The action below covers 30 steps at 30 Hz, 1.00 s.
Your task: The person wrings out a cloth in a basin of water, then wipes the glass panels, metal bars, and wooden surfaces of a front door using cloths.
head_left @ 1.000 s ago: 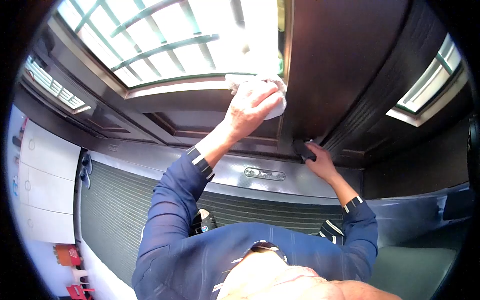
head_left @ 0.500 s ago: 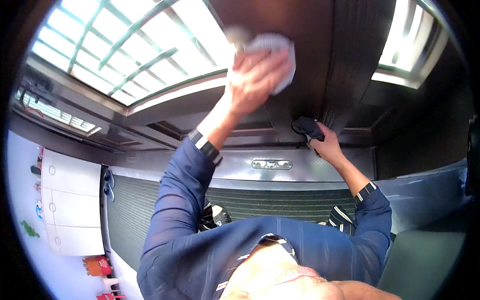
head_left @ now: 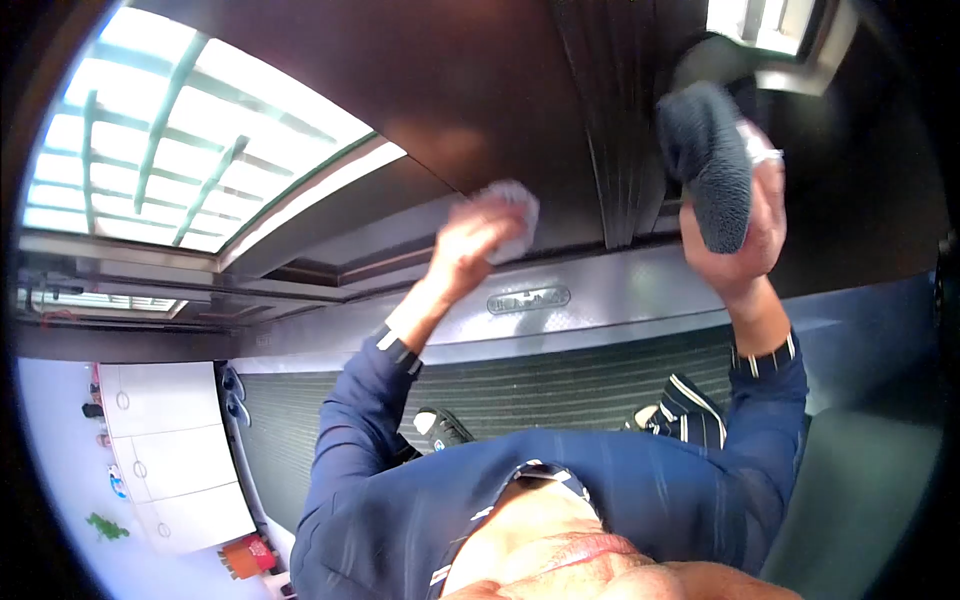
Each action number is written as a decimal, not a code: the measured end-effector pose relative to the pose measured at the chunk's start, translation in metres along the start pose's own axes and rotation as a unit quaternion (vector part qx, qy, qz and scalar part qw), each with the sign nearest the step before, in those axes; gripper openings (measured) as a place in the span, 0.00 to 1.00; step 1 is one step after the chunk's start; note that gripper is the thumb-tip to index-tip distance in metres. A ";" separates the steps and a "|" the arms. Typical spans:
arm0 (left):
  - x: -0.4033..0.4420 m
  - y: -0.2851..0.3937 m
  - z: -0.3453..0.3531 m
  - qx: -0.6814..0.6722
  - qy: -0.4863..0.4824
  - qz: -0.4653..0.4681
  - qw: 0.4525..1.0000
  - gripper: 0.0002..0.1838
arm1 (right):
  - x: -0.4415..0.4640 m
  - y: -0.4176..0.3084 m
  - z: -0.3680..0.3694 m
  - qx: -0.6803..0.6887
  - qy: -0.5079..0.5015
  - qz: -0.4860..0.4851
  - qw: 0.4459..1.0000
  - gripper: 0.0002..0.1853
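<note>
My left hand [head_left: 470,240] is closed around a crumpled whitish cloth [head_left: 517,222], close to the dark door panel [head_left: 400,130] beneath the barred window; whether the cloth touches the panel is unclear. Higher up at the right, my right hand [head_left: 745,225] grips a dark grey fuzzy cloth [head_left: 708,165], which hangs over the palm side with its end drooping. Something white shows by the fingers of my right hand. That hand is in front of the dark door surface, below the smaller window.
A bright barred window [head_left: 170,130] is at the upper left. Below the door runs a metal threshold [head_left: 600,305] with an oval plate, then a striped dark mat [head_left: 540,385] under my feet. A white cabinet [head_left: 180,450] stands left, and a greenish seat [head_left: 860,500] at the right.
My left hand has come down from the upper door with the whitish cloth. My right hand has risen from near the door's bottom with the dark cloth, now closer to the camera.
</note>
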<state>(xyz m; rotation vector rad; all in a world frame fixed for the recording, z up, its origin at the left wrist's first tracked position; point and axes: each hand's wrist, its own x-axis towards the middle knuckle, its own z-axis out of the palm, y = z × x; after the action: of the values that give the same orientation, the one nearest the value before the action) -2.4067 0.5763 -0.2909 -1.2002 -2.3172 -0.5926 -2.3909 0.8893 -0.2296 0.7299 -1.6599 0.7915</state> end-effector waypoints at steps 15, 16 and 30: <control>-0.023 -0.012 0.126 0.136 -0.214 0.103 0.962 0.22 | -0.222 0.051 0.039 -0.087 -0.409 -0.052 0.907 0.16; -0.043 -0.018 0.140 0.092 -0.242 0.089 0.962 0.21 | -0.234 0.050 0.040 -0.083 -0.454 -0.038 0.886 0.17; -0.278 -0.081 0.042 0.136 0.057 -0.454 0.879 0.23 | -0.278 0.009 0.089 0.120 -0.481 0.385 0.778 0.29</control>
<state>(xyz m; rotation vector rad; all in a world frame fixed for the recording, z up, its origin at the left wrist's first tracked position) -2.3403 0.3805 -0.4984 0.1196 -2.6516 -0.5672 -2.3910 0.8409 -0.5174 0.6508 -2.9346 1.3456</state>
